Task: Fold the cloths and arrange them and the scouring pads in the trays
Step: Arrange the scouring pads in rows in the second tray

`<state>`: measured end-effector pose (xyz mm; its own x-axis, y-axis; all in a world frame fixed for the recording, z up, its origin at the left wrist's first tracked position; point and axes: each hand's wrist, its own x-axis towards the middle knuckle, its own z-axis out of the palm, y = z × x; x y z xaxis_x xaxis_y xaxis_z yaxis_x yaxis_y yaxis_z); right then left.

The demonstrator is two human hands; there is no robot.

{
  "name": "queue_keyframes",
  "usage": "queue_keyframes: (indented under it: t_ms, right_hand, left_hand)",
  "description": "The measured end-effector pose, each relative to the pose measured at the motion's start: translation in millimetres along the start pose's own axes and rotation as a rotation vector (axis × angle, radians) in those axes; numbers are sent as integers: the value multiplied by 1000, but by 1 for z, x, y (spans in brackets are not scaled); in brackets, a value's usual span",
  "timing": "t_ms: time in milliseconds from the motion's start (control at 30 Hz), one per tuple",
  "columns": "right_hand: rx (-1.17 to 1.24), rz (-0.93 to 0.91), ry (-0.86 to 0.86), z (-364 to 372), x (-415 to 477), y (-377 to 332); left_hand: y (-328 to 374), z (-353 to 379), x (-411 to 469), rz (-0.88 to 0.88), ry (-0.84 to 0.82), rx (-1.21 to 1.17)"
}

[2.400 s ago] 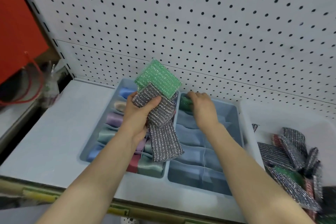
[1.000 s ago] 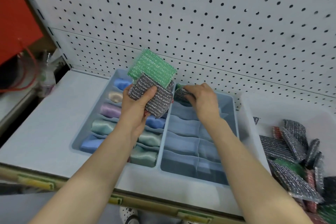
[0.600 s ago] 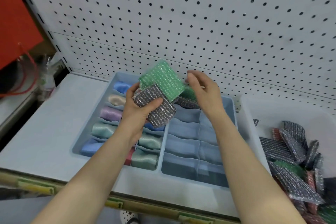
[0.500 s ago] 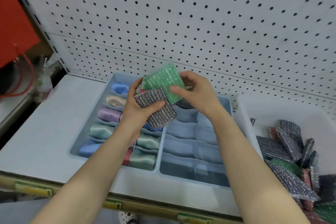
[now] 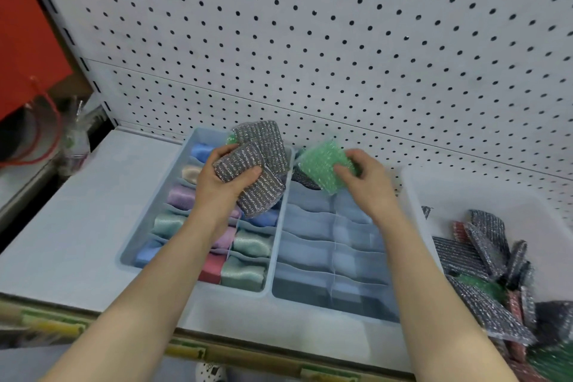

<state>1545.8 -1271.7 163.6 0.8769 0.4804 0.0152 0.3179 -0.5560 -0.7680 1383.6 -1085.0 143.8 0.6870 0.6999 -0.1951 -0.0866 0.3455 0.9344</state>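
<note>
My left hand (image 5: 221, 187) grips a small stack of grey glittery scouring pads (image 5: 260, 164) above the left tray (image 5: 189, 136), whose compartments hold folded pastel cloths (image 5: 248, 245). My right hand (image 5: 369, 186) pinches a green scouring pad (image 5: 322, 164) over the far end of the right tray (image 5: 280, 257). A dark grey pad (image 5: 305, 178) lies in that tray's far compartment, partly under the green one. The right tray's nearer compartments show only blue dividers.
A white bin (image 5: 415, 198) at the right holds several loose grey, green and red scouring pads (image 5: 483, 267). A white pegboard wall (image 5: 341, 40) rises right behind the trays. The shelf's front edge (image 5: 186, 347) runs below. A red object and clutter (image 5: 37, 102) sit at far left.
My right hand has taken the green pad from the stack in my left hand and carried it right, over the right tray. The left hand keeps the grey pads.
</note>
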Motion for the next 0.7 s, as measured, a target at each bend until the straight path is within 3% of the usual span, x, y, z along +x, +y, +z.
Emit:
queue_keyframes:
  t_ms: [100, 267, 433, 533, 633, 700]
  right_hand:
    - [-270, -110, 29, 16, -4, 9]
    - [-421, -251, 232, 24, 5, 11]
    - [-564, -283, 35, 32, 10, 11]
    - [-515, -263, 66, 33, 12, 12]
    - [-636, -325, -12, 45, 12, 22]
    - [-690, -375, 39, 49, 11, 28]
  left_hand:
    - [0, -1, -1, -9, 5, 3]
    - [1, -2, -1, -13, 2, 2]
    - [1, -3, -3, -6, -10, 3]
    - [0, -3, -3, 7, -9, 19]
    - [-1, -1, -2, -3, 0, 12]
    - [-1, 1, -1, -5, -1, 0]
